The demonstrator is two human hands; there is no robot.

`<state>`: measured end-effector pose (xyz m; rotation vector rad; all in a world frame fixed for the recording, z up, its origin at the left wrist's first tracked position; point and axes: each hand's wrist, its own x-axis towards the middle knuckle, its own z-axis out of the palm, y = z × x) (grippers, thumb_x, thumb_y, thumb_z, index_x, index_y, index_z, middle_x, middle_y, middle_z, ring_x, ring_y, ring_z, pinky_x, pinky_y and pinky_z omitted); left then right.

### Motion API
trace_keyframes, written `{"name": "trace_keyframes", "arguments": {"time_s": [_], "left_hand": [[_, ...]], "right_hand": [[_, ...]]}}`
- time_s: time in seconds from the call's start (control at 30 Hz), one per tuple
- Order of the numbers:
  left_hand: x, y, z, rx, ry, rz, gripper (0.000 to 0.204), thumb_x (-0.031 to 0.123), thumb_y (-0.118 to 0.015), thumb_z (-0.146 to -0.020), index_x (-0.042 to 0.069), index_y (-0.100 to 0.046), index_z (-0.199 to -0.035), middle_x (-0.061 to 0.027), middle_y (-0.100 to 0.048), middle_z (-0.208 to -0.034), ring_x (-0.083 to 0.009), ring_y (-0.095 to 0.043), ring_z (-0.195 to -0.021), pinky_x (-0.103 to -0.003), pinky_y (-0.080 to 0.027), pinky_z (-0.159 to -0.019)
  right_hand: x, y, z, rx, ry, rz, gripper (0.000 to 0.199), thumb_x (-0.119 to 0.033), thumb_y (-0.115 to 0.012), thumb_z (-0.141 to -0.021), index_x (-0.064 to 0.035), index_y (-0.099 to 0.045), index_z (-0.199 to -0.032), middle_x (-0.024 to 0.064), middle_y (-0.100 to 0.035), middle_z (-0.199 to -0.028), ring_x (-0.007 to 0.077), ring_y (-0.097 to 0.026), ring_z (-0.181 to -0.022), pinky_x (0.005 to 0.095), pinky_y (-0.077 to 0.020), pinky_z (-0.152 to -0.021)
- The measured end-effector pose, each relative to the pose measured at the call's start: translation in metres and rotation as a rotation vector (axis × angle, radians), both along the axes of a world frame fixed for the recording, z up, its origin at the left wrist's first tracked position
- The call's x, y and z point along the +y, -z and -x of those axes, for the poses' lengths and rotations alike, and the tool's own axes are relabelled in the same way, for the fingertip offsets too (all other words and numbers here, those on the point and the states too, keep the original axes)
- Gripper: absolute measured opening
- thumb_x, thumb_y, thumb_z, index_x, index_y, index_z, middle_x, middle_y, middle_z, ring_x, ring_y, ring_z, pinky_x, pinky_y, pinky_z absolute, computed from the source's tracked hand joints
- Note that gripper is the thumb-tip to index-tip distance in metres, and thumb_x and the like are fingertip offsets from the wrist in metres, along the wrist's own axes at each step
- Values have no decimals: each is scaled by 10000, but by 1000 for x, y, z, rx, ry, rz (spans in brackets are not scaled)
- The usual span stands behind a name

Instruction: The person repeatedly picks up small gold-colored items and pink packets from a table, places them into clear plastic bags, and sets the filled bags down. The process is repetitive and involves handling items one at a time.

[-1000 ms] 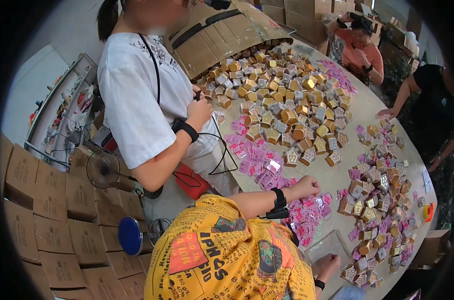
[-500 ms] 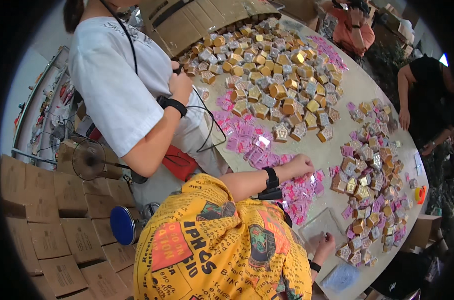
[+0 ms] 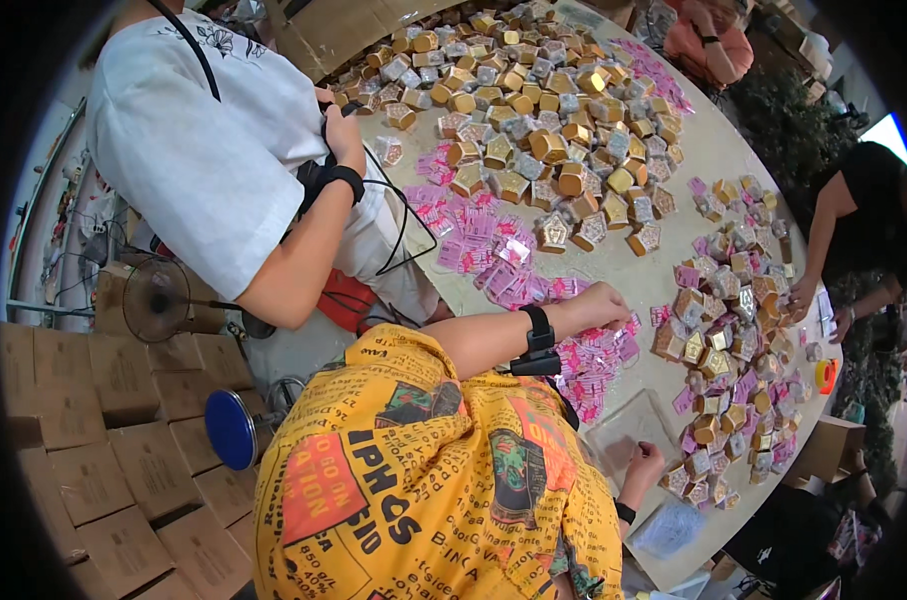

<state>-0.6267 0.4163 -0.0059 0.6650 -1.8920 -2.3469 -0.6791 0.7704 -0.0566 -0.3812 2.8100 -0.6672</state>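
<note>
Picking from a loose pile like this, the trick in my opinion is to go for the edge of the heap, not the middle.

The left hand (image 3: 602, 303) is lying knuckles-up on the spread of small pink packets (image 3: 594, 365), with the fingers curled down into them. I honestly can't tell if it has one pinched or is just resting on top. The right hand (image 3: 642, 465) is lower down, near the body, with its fingers bent at the edge of a clear plastic tray (image 3: 629, 425). Same problem there: it's touching or right beside the tray, but I can't say whether it's gripping it.

The packets sit on the round surface (image 3: 714, 150), in a band between the big heap of gold and silver little boxes (image 3: 534, 140) and a second cluster of boxes (image 3: 724, 330) just beside the left hand.

What I'd do:
- Slide one packet off the edge with a fingertip instead of grabbing down, since they overlap and a handful comes up otherwise.
- Keep the tray steady and close to the pile, so the reach is short.
- Watch the wrist near the boxes on the right, because they look light and easy to knock over.
- A person in a white shirt (image 3: 204, 150) is working right alongside, so keep the elbow tucked in.
</note>
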Motion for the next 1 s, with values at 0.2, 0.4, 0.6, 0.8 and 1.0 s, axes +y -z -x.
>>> {"name": "trace_keyframes", "arguments": {"time_s": [0.2, 0.4, 0.6, 0.8, 1.0], "left_hand": [[1, -3, 1, -22, 27, 21, 188, 158, -616, -801, -13, -662, -736, -37, -590, -597, -101, -529, -518, -260, -415, -472], [7, -15, 3, -31, 28, -1, 190, 190, -637, -788, 12, -673, -730, -25, -592, -595, -92, -512, -498, -259, -387, -432], [7, -6, 7, 10, -16, -67, 161, 122, -648, -739, -35, -666, -709, -71, -628, -618, -119, -564, -511, -257, -440, -478], [11, -31, 5, -36, 2, -86, 167, 133, -646, -744, -31, -671, -729, -83, -631, -623, -126, -564, -502, -269, -444, -457], [3, -19, 4, -98, 90, -141, 179, 172, -591, -856, 11, -650, -907, -44, -608, -679, -96, -546, -558, -226, -424, -481]], "right_hand": [[4, 2, 1, -50, 23, 14, 108, -44, -615, -751, 7, -673, -827, 164, -637, -732, 269, -619, -668, 363, -481, -639], [-3, -7, -5, 74, -58, -80, 119, -76, -612, -770, -3, -681, -833, 157, -607, -788, 300, -601, -721, 377, -468, -669], [2, 3, -4, 150, -41, -111, 132, -84, -610, -752, 4, -683, -818, 181, -625, -819, 323, -613, -759, 382, -476, -703], [4, -6, 4, 117, 23, 5, 119, -78, -605, -732, 5, -670, -789, 185, -640, -712, 313, -619, -640, 380, -481, -616], [-80, -81, 23, -256, 131, 784, 67, -54, -630, -799, 1, -603, -826, 51, -607, -701, 88, -508, -524, 212, -395, -464]]}}
